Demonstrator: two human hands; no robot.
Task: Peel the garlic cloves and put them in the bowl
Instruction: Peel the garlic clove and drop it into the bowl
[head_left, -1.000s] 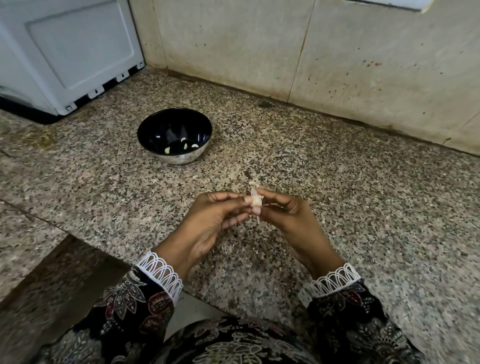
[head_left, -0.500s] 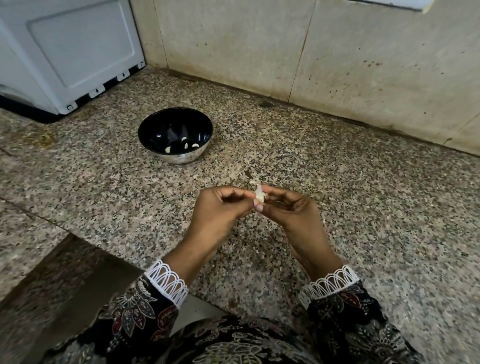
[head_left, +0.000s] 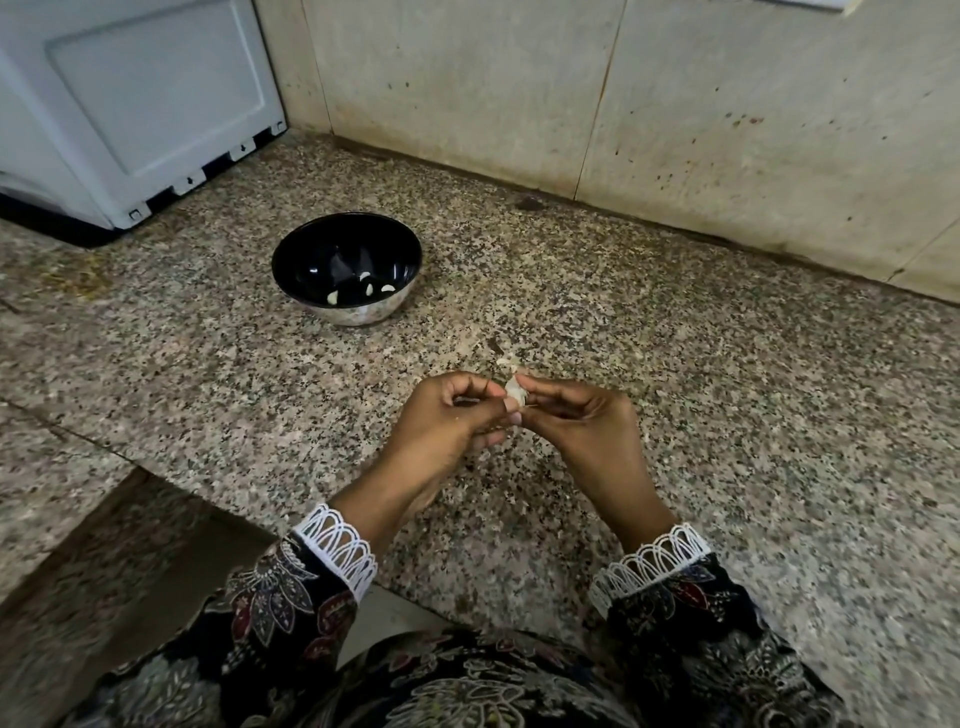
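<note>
A small pale garlic clove (head_left: 514, 391) with papery skin is pinched between the fingertips of both hands above the granite counter. My left hand (head_left: 447, 421) curls its fingers against the clove from the left. My right hand (head_left: 582, 421) pinches it from the right. A dark bowl (head_left: 291, 249) with a steel outside stands on the counter up and to the left of my hands, with several peeled white cloves (head_left: 363, 293) in its bottom.
Bits of garlic skin (head_left: 501, 356) lie on the speckled counter (head_left: 727, 415) just beyond my hands. A white appliance (head_left: 130, 104) stands at the far left. A tiled wall (head_left: 623, 93) runs along the back. The counter's front edge drops off at lower left.
Both hands have stayed over the same spot, working the clove. My left fingers have curled in tighter against it and the clove has turned between the fingertips.
</note>
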